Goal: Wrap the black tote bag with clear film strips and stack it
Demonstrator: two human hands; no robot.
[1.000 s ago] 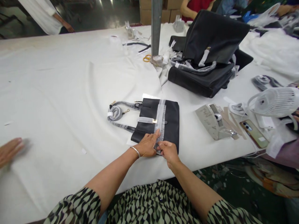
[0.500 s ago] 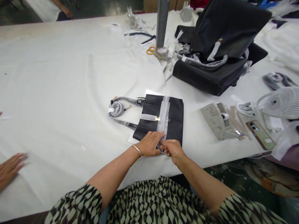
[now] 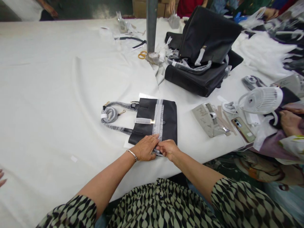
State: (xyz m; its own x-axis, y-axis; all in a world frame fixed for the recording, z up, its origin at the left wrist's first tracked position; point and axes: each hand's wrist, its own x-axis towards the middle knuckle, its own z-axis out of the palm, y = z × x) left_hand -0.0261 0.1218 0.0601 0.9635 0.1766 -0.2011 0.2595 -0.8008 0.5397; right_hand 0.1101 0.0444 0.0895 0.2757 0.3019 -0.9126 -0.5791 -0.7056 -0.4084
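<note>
A black handbag (image 3: pixel 170 125) lies flat on the white-covered table, its wrapped handles (image 3: pixel 118 128) pointing left. Beside the handles rests a coiled strap (image 3: pixel 109 114) in clear wrap with a gold clip. A translucent wrapping strip (image 3: pixel 157 118) crosses the bag's front from the far edge to the near one. My left hand (image 3: pixel 145 148) presses down on the near part of the bag, fingers stretched out over the strip's edge. Right against it, my right hand (image 3: pixel 168 148) pinches the near end of the strip; its fingertips are partly hidden.
Black bags (image 3: pixel 209 34) are piled behind, near a metal post (image 3: pixel 151 25) and yellow-handled scissors (image 3: pixel 142 55). To the right are a tape dispenser (image 3: pixel 204 120), a phone (image 3: pixel 243 129) and a white fan (image 3: pixel 266 99). A co-worker's hands (image 3: pixel 289 122) are at far right, another's fingers (image 3: pixel 2 179) at far left.
The view has swung right, so everything sits further left and a co-worker at right shows. The hand at the left edge has mostly left the picture. My hands keep their place on the bag.
</note>
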